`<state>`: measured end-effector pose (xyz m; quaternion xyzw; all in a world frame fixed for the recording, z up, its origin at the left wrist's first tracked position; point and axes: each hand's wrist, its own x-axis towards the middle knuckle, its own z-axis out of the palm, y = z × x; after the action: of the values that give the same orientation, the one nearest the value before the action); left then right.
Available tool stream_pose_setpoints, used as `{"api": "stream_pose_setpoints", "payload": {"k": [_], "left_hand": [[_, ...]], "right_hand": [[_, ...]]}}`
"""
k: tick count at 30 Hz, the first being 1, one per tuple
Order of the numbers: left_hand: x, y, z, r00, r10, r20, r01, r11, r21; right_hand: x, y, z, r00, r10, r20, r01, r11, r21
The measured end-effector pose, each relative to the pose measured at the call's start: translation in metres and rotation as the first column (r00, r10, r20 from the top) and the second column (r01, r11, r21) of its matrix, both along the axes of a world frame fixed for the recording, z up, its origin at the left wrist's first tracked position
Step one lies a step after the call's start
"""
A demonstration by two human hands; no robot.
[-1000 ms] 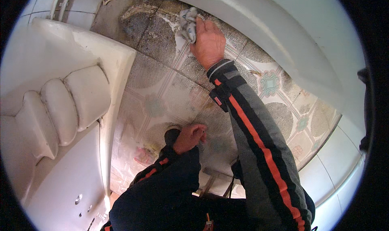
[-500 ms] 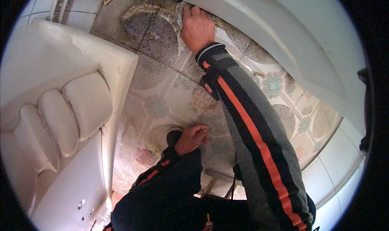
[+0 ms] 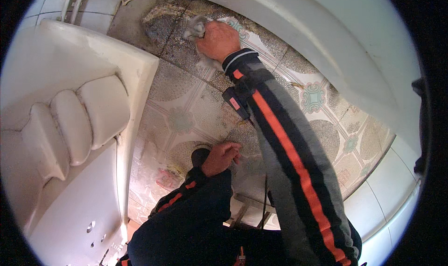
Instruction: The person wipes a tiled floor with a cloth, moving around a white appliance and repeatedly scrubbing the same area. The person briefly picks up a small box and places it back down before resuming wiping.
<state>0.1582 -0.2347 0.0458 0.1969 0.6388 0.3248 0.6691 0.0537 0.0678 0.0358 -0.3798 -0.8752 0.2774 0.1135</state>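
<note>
Upper centre: right hand (image 3: 219, 39) grips a crumpled grey cloth (image 3: 196, 29) against patterned floor tiles (image 3: 172, 81). Just below centre: left hand (image 3: 220, 158), separate, loosely curled, holds nothing.

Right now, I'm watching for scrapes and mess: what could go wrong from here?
The right hand is near the bottom edge of the curved white panel, so its knuckles might knock or scrape there.
The cloth bunches out past the fingers, so it could slip from the grip.
Dark grime marks the floor to the left of the cloth; rubbed, it might smear onto the paler pattern.
</note>
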Motion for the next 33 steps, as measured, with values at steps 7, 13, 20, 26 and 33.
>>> {"api": "stream_pose_setpoints", "payload": {"k": [7, 13, 20, 26, 33], "left_hand": [[0.000, 0.001, -0.002, 0.999, 0.002, 0.042, 0.001, 0.998, -0.069], [-0.002, 0.011, 0.011, 0.997, 0.071, 0.018, -0.068, 0.988, -0.138], [-0.055, 0.033, 0.044, 0.770, 0.323, -0.550, -0.186, 0.939, 0.290], [-0.107, 0.117, 0.036, 0.209, 0.446, -0.870, 0.171, 0.859, 0.482], [-0.113, 0.179, 0.005, 0.106, 0.238, -0.965, 0.292, 0.921, 0.259]], "right_hand": [[0.011, 0.005, 0.008, 0.999, -0.007, -0.032, 0.012, 0.986, 0.165], [0.030, -0.017, 0.006, 0.996, 0.081, -0.035, -0.083, 0.996, -0.032], [0.075, -0.031, 0.021, 0.986, 0.122, -0.118, -0.139, 0.978, -0.157], [0.120, -0.001, 0.067, 0.902, 0.379, 0.208, -0.300, 0.895, -0.330], [0.230, -0.022, 0.102, 0.400, 0.721, 0.567, -0.474, 0.692, -0.545]]}}
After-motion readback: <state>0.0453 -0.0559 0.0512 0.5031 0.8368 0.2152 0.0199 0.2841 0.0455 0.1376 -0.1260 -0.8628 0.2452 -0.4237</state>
